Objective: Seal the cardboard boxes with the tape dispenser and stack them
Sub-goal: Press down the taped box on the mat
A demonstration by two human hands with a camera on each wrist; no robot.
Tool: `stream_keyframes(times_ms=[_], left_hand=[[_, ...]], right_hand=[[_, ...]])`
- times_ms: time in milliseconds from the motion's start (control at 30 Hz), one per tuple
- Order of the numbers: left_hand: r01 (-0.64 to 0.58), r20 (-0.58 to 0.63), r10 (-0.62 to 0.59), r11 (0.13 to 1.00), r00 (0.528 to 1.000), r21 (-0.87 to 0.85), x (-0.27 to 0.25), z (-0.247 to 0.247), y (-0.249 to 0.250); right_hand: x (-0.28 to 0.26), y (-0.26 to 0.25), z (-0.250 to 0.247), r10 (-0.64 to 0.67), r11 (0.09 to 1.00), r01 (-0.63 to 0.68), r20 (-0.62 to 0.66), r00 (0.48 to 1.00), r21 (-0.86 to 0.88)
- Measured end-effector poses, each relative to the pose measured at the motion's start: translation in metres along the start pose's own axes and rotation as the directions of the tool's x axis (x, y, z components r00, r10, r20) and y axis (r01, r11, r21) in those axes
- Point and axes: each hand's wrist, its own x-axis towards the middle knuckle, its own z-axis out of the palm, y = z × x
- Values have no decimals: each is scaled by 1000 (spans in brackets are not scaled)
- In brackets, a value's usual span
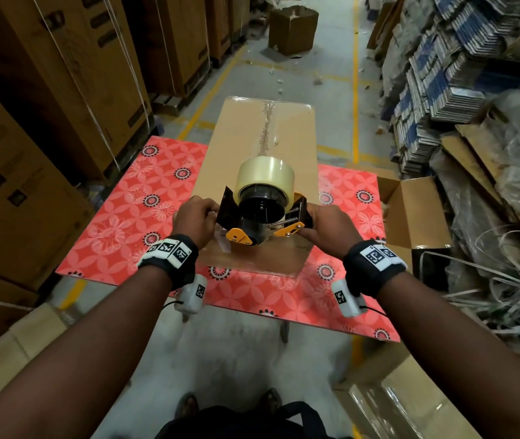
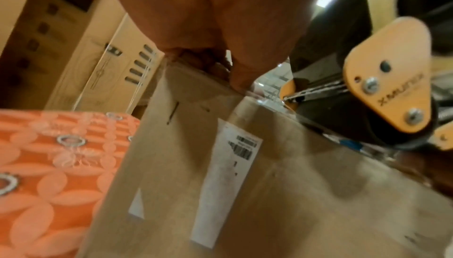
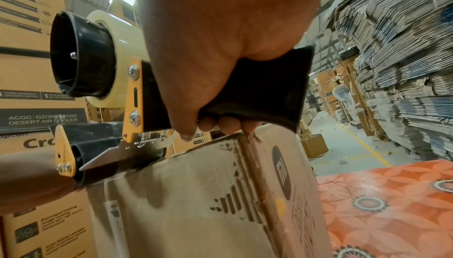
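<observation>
A long cardboard box [image 1: 258, 147] lies on the red floral table [image 1: 125, 217], with clear tape along its top seam. The yellow-and-black tape dispenser [image 1: 261, 213], carrying a clear tape roll [image 1: 265, 175], sits tilted over the box's near top edge. My right hand [image 1: 325, 226] grips its black handle [image 3: 257, 91], fingers wrapped underneath. My left hand [image 1: 195, 217] is beside the dispenser's left flap. Its curled fingers and thumb [image 2: 240, 80] bear on the box's [image 2: 220, 184] near top edge, where a strip of clear tape glints. The dispenser's roller and blade [image 3: 102, 157] touch the box [image 3: 196, 204].
Tall strapped cartons [image 1: 46, 90] line the left side. Stacks of flattened cardboard [image 1: 442, 74] and loose strapping [image 1: 490, 299] crowd the right. An open box [image 1: 410, 210] stands at the table's right edge, another box [image 1: 293, 30] is down the aisle, and a wrapped carton [image 1: 410, 400] sits near my right foot.
</observation>
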Motion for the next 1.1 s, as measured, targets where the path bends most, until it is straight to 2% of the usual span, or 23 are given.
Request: stream_keyframes(times_ms=[200, 400, 467, 533, 667, 767, 1000, 1100], left_hand=[[12, -29, -15, 995, 999, -103, -5, 1, 3], [13, -37, -17, 994, 999, -110, -6, 2, 6], [42, -72, -49, 995, 996, -91, -9, 3, 14], [22, -82, -26, 998, 996, -52, -13, 7, 25], [-118, 24, 118, 993, 993, -29, -25, 22, 69], [-124, 35, 125, 992, 991, -30, -30, 33, 98], [-103, 12, 105, 990, 994, -100, -28, 42, 91], [-112, 0, 113, 984, 994, -138, -28, 44, 89]], right_hand=[[-20, 35, -10, 50, 998, -48, -42, 998, 33], [-49, 81, -29, 81, 992, -72, -84, 993, 103], [-51, 85, -27, 77, 990, -65, -95, 993, 127], [-50, 88, -23, 80, 992, -70, -93, 992, 107], [-49, 89, -23, 76, 991, -65, -92, 993, 114], [-51, 89, -23, 71, 989, -59, -87, 994, 136], [-56, 91, -27, 61, 987, -47, -87, 994, 154], [-63, 102, -34, 101, 987, -90, -87, 991, 130]])
